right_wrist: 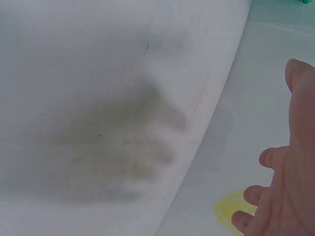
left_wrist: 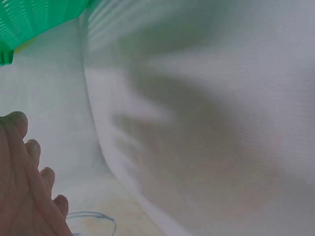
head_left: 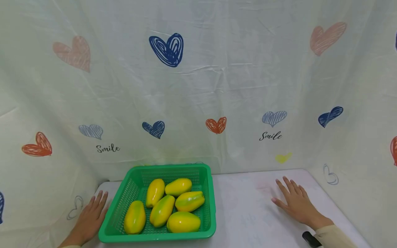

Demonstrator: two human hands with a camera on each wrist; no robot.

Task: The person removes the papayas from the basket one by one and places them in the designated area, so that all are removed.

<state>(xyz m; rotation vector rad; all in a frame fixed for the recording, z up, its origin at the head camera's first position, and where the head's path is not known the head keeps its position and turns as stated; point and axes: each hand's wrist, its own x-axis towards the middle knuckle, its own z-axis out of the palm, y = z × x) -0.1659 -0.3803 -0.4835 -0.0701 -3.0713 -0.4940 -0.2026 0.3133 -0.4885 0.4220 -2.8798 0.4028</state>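
A green plastic basket [head_left: 158,237] stands on the white table, left of the middle in the head view. Inside it lie several yellow-green papayas [head_left: 162,210], glossy and spread over the basket floor. My left hand [head_left: 90,217] is just left of the basket, palm down with straight fingers, holding nothing. On the far right, my right hand [head_left: 297,203] hovers over the table with its fingers spread and nothing in it. Both wrist views show the palms over the white surface, with hand shadows below; a corner of the basket [left_wrist: 39,22] appears in the left one.
The white-covered table [head_left: 242,210] extends between the basket and my right hand. A pale curtain [head_left: 192,93] printed with hearts and "Smile" encloses the back and both sides. A black band [head_left: 311,239] shows at my right wrist, by the beige sleeve.
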